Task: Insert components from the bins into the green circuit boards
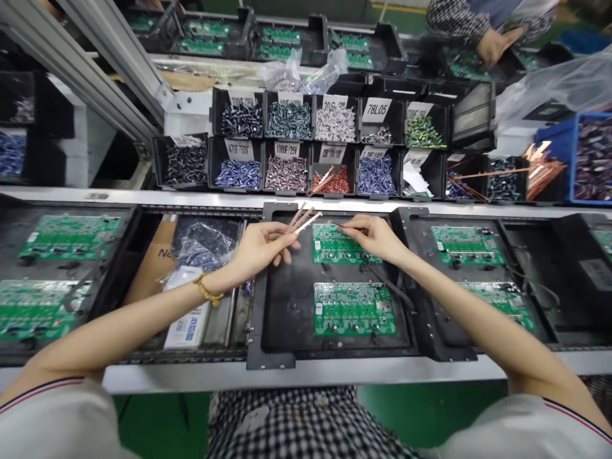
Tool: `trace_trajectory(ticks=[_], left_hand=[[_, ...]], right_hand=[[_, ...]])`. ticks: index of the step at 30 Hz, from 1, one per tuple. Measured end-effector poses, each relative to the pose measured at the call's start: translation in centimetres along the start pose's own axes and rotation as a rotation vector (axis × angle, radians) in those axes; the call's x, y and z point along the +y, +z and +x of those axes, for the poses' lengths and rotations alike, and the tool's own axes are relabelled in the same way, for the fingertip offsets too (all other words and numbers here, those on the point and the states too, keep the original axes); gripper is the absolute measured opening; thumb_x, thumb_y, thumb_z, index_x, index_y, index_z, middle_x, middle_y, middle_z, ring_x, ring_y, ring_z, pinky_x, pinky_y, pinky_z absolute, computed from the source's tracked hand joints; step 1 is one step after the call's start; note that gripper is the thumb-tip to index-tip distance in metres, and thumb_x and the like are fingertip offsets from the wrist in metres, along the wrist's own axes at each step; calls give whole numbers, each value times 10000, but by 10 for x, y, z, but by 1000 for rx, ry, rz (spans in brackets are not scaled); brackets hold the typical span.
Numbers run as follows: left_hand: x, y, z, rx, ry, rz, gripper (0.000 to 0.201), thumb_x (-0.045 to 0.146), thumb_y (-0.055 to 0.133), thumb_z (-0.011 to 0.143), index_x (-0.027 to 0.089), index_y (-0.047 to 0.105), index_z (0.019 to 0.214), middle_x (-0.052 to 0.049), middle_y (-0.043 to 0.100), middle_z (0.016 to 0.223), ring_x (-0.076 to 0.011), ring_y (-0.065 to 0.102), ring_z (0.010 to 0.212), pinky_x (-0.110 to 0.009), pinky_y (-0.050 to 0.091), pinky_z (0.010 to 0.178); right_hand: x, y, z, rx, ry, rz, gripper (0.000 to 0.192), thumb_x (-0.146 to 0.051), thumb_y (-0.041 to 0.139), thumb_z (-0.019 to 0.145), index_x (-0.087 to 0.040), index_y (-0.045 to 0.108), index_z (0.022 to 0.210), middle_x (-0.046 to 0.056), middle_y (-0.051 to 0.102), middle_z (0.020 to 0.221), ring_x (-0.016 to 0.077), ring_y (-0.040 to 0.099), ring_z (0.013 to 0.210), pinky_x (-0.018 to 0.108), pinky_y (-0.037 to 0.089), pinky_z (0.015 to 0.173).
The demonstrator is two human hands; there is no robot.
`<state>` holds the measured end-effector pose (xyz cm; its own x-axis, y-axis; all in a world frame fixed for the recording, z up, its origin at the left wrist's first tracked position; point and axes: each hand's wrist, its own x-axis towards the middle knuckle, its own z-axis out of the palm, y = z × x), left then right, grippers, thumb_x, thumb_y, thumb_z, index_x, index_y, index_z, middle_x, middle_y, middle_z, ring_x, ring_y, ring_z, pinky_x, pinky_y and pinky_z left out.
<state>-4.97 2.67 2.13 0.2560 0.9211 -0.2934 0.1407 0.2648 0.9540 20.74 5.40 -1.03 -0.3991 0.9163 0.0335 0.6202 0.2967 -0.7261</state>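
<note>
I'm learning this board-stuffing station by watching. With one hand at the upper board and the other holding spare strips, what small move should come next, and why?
Probably press the piece in the right hand down into the upper green board. Its fingertips already pinch something thin at that board's top edge, while the left hand holds a fan of copper strips beside it, apparently ready to supply the next one.

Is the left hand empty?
No, the left hand pinches a few thin copper-coloured strips that fan out above the black tray, beside the upper green circuit board.
</note>
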Motion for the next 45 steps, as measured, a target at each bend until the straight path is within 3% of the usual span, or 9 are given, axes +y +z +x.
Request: trace_trajectory(ticks=[5, 9, 20, 26, 30, 33, 36, 40, 45], left_hand=[[-2, -2, 5, -40, 13, 3, 233, 324, 629, 816, 93, 655, 795, -70, 629, 665, -37, 405, 424, -165, 268, 377], [-5, -6, 9, -28, 30, 7, 240, 323, 634, 810, 85, 657, 805, -77, 627, 667, -50, 430, 468, -165, 317, 420], [-4, -5, 20, -32, 50, 156, 228, 288, 548, 870, 85, 652, 862, -78, 677, 700, -47, 455, 432, -158, 330, 402], [-9, 6, 20, -20, 143, 290, 208, 305, 581, 855, 104, 630, 829, -41, 650, 627, -67, 500, 452, -170, 383, 452], [-1, 25, 21, -26, 267, 322, 153, 250, 582, 845, 123, 605, 762, 25, 554, 488, -69, 495, 423, -171, 395, 475], [5, 26, 25, 37, 338, 323, 131, 245, 601, 830, 129, 620, 770, -10, 636, 608, -86, 564, 523, -180, 425, 528], [6, 17, 31, 93, 238, 157, 136, 245, 635, 800, 116, 606, 767, -69, 682, 754, -81, 551, 533, -182, 412, 495], [2, 14, 32, -30, 9, -70, 129, 221, 579, 834, 96, 613, 842, -60, 641, 732, -28, 362, 418, -166, 266, 381], [-3, 20, 25, -33, 5, -47, 136, 169, 535, 852, 85, 641, 866, -37, 594, 702, -36, 413, 469, -161, 325, 413]], right_hand=[[6, 11, 0, -49, -173, -336, 339, -171, 415, 857, -184, 717, 1012, 73, 617, 849, 162, 546, 740, 313, 358, 677], [4, 9, 3, -75, -220, -492, 280, -238, 465, 876, -241, 744, 891, 25, 673, 775, 163, 562, 739, 348, 277, 731], [13, 9, 2, -90, -249, -527, 296, -244, 448, 891, -253, 743, 881, 24, 651, 741, 164, 537, 749, 345, 236, 711], [-13, 0, -1, 29, -202, -355, 223, -296, 514, 874, -249, 729, 909, 53, 667, 1092, 216, 593, 982, 350, 305, 761], [-39, 0, 2, -5, -200, -104, 205, -287, 532, 872, -214, 723, 874, 24, 719, 855, 155, 634, 791, 307, 361, 725], [-37, -5, -6, 19, -201, -249, 206, -260, 527, 869, -210, 716, 803, 15, 705, 800, 159, 605, 771, 314, 320, 714], [-15, -13, -21, -23, -231, -462, 254, -207, 472, 867, -207, 724, 827, 26, 660, 745, 165, 542, 738, 319, 268, 681], [10, -13, -32, -138, -330, -528, 444, -77, 358, 821, -233, 708, 1046, 19, 511, 646, 151, 447, 677, 304, 236, 659], [16, -3, -31, -163, -362, -510, 515, -53, 330, 796, -256, 686, 1108, 12, 436, 641, 154, 417, 694, 305, 224, 670]])
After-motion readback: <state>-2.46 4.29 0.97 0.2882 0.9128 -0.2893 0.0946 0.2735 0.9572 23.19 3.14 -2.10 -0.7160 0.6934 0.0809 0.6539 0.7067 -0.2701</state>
